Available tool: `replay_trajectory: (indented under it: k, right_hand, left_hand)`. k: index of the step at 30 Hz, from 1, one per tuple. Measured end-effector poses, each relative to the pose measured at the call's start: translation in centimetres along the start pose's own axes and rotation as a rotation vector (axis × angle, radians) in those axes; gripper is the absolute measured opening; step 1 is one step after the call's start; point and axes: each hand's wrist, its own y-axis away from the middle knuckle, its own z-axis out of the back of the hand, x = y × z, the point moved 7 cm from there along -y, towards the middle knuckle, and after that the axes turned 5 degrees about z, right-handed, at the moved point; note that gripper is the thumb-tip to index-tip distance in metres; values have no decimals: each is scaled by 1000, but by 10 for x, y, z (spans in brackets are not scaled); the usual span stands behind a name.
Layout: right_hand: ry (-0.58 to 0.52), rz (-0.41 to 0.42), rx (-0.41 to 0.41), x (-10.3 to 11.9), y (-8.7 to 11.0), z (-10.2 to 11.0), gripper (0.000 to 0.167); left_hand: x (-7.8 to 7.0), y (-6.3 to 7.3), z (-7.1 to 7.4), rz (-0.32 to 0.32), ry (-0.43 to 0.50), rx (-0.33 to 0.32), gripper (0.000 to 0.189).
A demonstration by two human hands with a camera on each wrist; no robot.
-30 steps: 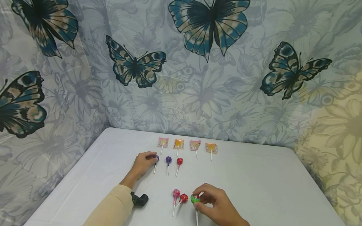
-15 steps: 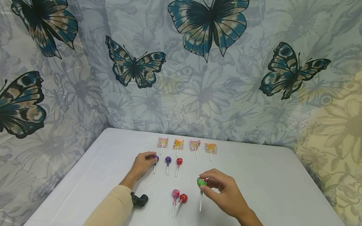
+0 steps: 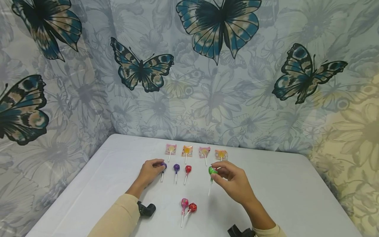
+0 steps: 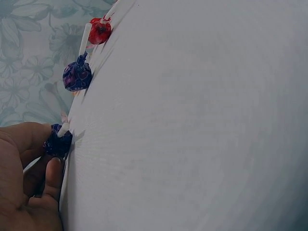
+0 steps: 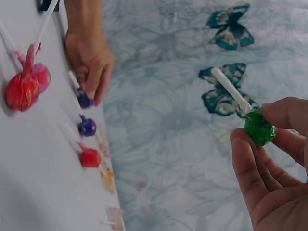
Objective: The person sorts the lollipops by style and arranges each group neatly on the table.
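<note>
My right hand [image 3: 232, 179] pinches a green lollipop [image 5: 260, 127] by its wrapped ball, its white stick free; in the right wrist view it is held up off the table. My left hand [image 3: 150, 171] has thumb and fingers around the ball of a purple lollipop [image 4: 58, 142] at the left end of a row on the table. Beside it in that row lie another purple lollipop [image 3: 176, 168] and a red lollipop [image 3: 188, 169]. Closer to me, a pink lollipop [image 3: 185, 202] and a second red lollipop [image 3: 192, 207] lie side by side, their sticks nearly crossing.
Along the back of the white table [image 3: 275, 184] lies a row of several flat lollipops in clear wrappers, among them a pink-wrapped one [image 3: 170, 149] and an orange-wrapped one [image 3: 187, 151]. A butterfly-print cloth [image 3: 207, 108] hangs behind. Black wrist mounts [image 3: 146, 209] sit at my forearms.
My right hand has carried the green lollipop away from beside the pink and red pair, forward toward the rows at the back. My left hand has stayed at the purple lollipop.
</note>
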Motion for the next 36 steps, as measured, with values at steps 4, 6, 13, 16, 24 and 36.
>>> replay_trajectory:
  k: [4,6,13,16,24,36]
  right_hand:
    - [63,-48,-21,0,-10,-2,30]
    - [86,-80,-27,-1,-14,-3,27]
    - [112,-151,-45,-22,-22,-8,23]
    - [107,-190,-47,-34,-23,-10,23]
    - [129,-300,-54,-82,-21,-19,23]
    - [123,-386,-47,-137,-12,-30,24]
  left_hand:
    - [0,0,0,0,-3,-3,29]
    - [0,0,0,3,-6,-1,29]
    - [-3,1,2,-7,0,3,29]
    - [-4,0,3,-4,5,4,29]
    - [-2,0,3,1,-1,5,28]
    - [1,-2,1,11,6,7,28]
